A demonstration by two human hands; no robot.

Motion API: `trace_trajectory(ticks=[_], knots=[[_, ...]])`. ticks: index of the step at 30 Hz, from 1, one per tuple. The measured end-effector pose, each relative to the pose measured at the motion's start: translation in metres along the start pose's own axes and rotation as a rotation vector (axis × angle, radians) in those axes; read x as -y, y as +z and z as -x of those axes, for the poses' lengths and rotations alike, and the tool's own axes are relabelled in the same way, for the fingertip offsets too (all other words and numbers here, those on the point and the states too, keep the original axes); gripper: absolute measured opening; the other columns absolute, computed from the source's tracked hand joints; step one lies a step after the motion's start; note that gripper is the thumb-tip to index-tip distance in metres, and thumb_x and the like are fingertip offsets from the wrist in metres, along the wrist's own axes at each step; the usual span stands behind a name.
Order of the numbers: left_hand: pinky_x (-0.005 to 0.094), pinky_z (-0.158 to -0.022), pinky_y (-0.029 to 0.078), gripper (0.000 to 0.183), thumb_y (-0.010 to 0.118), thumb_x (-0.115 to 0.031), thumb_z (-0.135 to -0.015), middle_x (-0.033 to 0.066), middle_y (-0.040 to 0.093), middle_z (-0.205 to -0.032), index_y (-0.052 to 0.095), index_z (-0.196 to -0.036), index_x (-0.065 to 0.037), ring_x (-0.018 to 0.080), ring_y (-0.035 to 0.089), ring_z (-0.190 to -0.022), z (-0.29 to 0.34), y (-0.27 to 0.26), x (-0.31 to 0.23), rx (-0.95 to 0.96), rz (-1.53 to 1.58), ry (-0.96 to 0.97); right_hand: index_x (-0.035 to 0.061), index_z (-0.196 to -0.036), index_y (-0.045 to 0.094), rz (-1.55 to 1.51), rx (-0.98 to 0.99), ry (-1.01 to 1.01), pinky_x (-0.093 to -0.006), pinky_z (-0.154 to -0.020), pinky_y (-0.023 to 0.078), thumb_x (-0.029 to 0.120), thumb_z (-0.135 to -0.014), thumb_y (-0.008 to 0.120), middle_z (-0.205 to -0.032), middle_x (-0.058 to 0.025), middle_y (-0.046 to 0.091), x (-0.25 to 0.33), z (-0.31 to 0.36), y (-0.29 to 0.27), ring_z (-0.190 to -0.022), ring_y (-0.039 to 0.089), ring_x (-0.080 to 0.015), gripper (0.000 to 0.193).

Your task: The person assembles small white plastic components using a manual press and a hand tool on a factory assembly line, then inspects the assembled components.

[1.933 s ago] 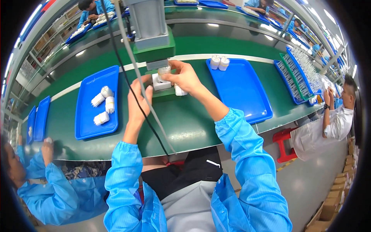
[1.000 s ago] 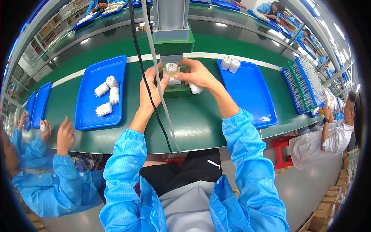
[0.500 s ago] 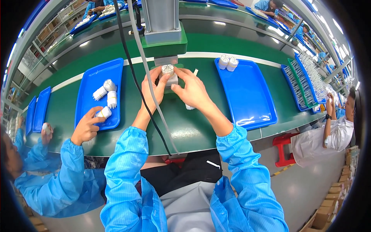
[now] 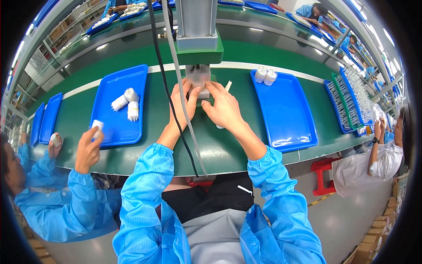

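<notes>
My left hand [image 4: 183, 104] and my right hand [image 4: 225, 109] meet under the grey head of a press [image 4: 196, 26] on its green mount. Both pinch a small white part [image 4: 201, 91] that sits blurred at the foot of the press. A thin white piece [image 4: 227, 85] sticks up just behind my right fingers. A black cable [image 4: 169, 101] and a grey hose hang down across my left wrist.
A blue tray [image 4: 110, 132] on my left holds three white cylinders [image 4: 127, 102]. A co-worker's hand [image 4: 88, 148] lifts a white part [image 4: 96, 125] at its near edge. A blue tray [image 4: 288, 119] on my right holds two white parts [image 4: 265, 75]. Another person sits far right.
The co-worker's hand reached onto the left tray and picked up one white cylinder. My hands closed in on the part under the press and stayed there.
</notes>
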State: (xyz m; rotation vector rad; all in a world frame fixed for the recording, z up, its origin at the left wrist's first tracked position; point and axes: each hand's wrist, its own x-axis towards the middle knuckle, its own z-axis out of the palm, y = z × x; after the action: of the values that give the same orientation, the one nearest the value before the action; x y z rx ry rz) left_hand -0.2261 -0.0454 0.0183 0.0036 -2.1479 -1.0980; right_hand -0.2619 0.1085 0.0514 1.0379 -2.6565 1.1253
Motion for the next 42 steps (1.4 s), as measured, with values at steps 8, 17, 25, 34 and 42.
trace_trajectory(ticks=[8, 17, 25, 34, 42], knots=[[0.0427, -0.092, 0.048, 0.034, 0.062, -0.025, -0.095, 0.0214, 0.061, -0.122, 0.062, -0.117, 0.001, 0.0368, 0.057, -0.11, 0.004, 0.003, 0.007, 0.004, -0.071, -0.002, 0.0044, -0.138, 0.051, -0.004, -0.005, -0.006, -0.0452, -0.094, 0.05, 0.018, -0.081, 0.064, -0.14, -0.017, 0.052, 0.001, 0.0, -0.003, -0.114, 0.059, -0.0382, 0.059], [0.043, -0.088, 0.049, 0.026, 0.063, -0.021, -0.093, 0.0224, 0.063, -0.115, 0.063, -0.104, 0.003, 0.0382, 0.059, -0.104, 0.005, 0.002, 0.002, -0.141, -0.069, 0.107, 0.0028, -0.134, 0.053, -0.045, 0.02, 0.024, -0.0438, -0.097, 0.049, 0.018, -0.081, 0.065, -0.137, -0.0174, 0.054, 0.008, -0.001, -0.002, -0.117, 0.058, -0.0376, 0.056], [0.0443, -0.092, 0.049, 0.029, 0.062, -0.019, -0.091, 0.0186, 0.064, -0.119, 0.066, -0.114, -0.002, 0.0389, 0.059, -0.107, 0.002, 0.008, -0.006, -0.119, -0.04, 0.064, 0.0011, -0.128, 0.058, -0.068, -0.049, -0.015, -0.0419, -0.101, 0.046, 0.017, -0.08, 0.064, -0.134, -0.018, 0.057, -0.002, -0.001, -0.003, -0.12, 0.057, -0.0376, 0.051], [0.0436, -0.094, 0.048, 0.029, 0.061, -0.021, -0.092, 0.0177, 0.063, -0.12, 0.066, -0.115, -0.004, 0.0382, 0.057, -0.112, 0.005, 0.003, 0.0, -0.111, -0.06, 0.032, 0.0009, -0.129, 0.057, -0.055, -0.043, -0.017, -0.0427, -0.1, 0.047, 0.018, -0.08, 0.065, -0.134, -0.0175, 0.057, 0.001, 0.0, 0.0, -0.119, 0.057, -0.0378, 0.052], [0.0462, -0.086, 0.048, 0.027, 0.06, -0.024, -0.093, 0.0199, 0.063, -0.106, 0.063, -0.101, 0.002, 0.0395, 0.058, -0.104, 0.002, 0.001, -0.001, -0.036, -0.048, 0.031, 0.0064, -0.133, 0.056, 0.026, -0.068, -0.07, -0.046, -0.089, 0.053, 0.019, -0.081, 0.064, -0.133, -0.0167, 0.057, -0.006, -0.001, 0.004, -0.107, 0.063, -0.0379, 0.054]])
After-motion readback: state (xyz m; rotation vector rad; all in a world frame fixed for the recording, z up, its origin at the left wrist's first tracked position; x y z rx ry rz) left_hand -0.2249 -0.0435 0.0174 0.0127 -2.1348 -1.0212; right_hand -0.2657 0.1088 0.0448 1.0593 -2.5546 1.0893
